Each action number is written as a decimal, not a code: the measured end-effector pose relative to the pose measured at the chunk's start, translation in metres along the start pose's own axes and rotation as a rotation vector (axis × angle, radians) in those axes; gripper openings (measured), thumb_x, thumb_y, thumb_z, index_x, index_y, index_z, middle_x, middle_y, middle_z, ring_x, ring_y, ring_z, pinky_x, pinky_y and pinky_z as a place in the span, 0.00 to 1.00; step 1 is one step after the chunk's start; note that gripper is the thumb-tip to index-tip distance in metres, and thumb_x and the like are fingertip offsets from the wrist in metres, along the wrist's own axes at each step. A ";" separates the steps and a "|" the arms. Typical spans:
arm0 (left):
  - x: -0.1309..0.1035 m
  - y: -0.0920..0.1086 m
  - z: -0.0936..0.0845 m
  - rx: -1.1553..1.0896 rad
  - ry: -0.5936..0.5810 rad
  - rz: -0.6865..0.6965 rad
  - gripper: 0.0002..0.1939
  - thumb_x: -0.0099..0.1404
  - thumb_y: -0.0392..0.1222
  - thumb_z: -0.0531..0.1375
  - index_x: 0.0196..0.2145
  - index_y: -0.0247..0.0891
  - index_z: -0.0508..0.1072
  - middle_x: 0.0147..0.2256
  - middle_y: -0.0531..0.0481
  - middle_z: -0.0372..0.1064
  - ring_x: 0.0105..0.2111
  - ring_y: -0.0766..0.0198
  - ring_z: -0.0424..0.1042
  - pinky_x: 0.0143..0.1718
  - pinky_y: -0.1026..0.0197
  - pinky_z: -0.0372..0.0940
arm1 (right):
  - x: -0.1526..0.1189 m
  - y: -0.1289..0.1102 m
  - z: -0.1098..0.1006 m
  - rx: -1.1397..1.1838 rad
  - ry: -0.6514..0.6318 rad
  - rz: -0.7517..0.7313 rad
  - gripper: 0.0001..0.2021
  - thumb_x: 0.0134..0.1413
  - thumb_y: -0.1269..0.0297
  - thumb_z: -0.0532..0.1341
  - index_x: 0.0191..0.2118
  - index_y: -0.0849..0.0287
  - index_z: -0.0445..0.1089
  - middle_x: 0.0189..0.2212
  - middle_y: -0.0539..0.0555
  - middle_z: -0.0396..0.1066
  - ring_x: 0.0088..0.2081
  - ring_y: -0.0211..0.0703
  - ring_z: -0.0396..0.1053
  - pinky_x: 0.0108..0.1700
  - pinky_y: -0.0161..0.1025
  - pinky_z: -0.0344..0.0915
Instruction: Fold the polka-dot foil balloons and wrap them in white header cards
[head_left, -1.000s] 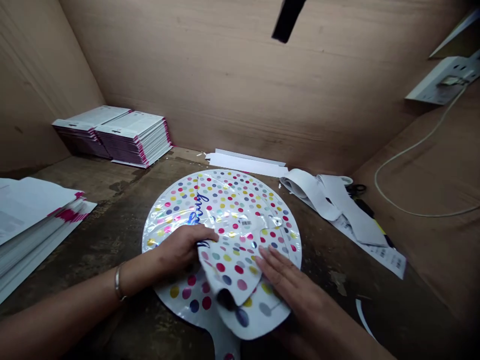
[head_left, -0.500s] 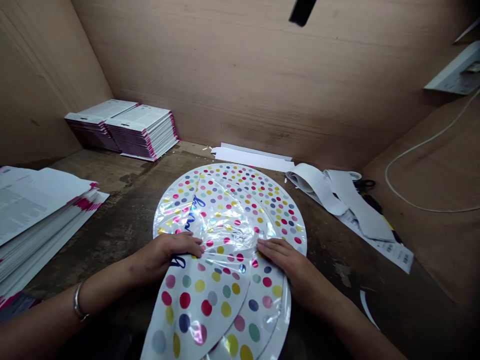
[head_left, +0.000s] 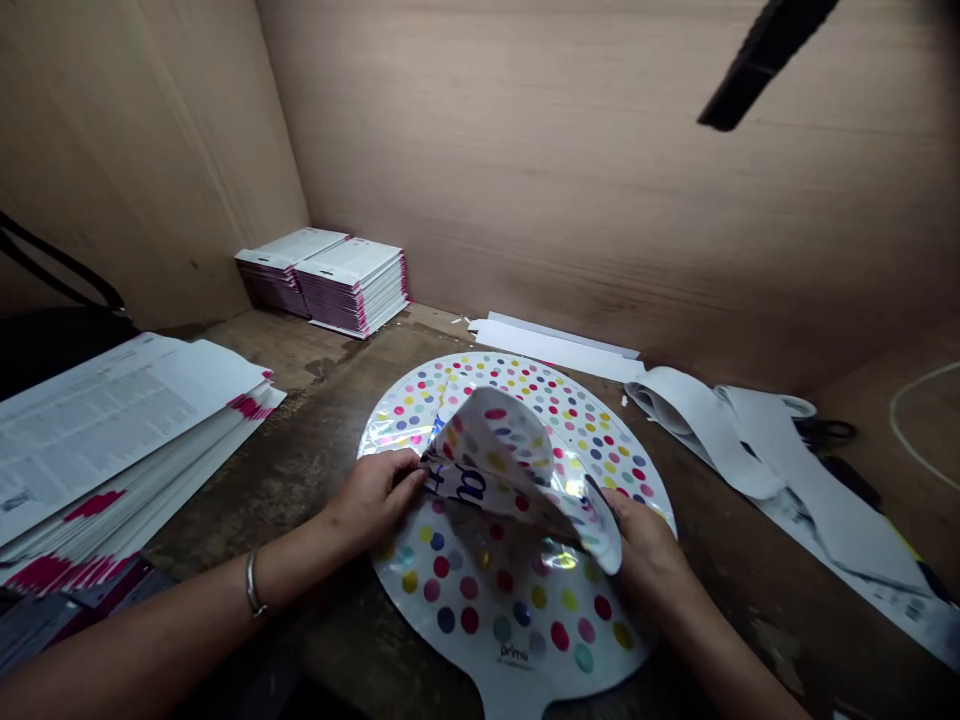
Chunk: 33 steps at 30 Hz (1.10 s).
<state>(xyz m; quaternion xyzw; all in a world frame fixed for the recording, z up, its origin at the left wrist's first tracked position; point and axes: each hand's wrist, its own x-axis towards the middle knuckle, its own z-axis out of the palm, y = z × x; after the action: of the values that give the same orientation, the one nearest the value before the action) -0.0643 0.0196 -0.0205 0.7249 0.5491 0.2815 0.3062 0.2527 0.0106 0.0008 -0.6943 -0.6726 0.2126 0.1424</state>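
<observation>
A flat, round foil balloon (head_left: 525, 620), white with coloured dots, lies on the table with its tail towards me. On top of it, a folded dotted foil balloon (head_left: 499, 435) with blue lettering stands partly raised and curled over. My left hand (head_left: 379, 490) is closed, pinching this folded balloon's left edge between thumb and fingers. At the other side, my right hand (head_left: 641, 535) is closed round its right edge, the fingertips partly hidden by the foil. Whether the folded balloon is separate from the flat one beneath, I cannot tell.
Printed white cards (head_left: 135, 420) are piled at the left. Two neat card stacks (head_left: 352, 270) stand at the back wall. White paper strips (head_left: 555, 340) lie behind the balloon. A curled label roll (head_left: 697, 425) and scissors (head_left: 829, 432) are at the right.
The folded foil lay flat under my hands; its near part has been lifted and folded away from me, showing the flat balloon's print and tail. My fingers have closed on its edges. The view has shifted.
</observation>
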 end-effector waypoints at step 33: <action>0.039 0.040 0.051 0.527 -0.278 0.344 0.32 0.67 0.56 0.46 0.64 0.39 0.47 0.65 0.41 0.37 0.64 0.44 0.34 0.61 0.38 0.33 | 0.011 -0.009 0.008 -0.457 0.093 0.029 0.18 0.58 0.50 0.49 0.28 0.55 0.68 0.25 0.54 0.73 0.29 0.46 0.70 0.29 0.38 0.60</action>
<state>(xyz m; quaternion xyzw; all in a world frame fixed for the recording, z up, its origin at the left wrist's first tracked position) 0.0078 0.0422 -0.0205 0.8925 0.4256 0.0758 0.1285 0.2413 0.0210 -0.0029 -0.7272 -0.6859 0.0244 0.0093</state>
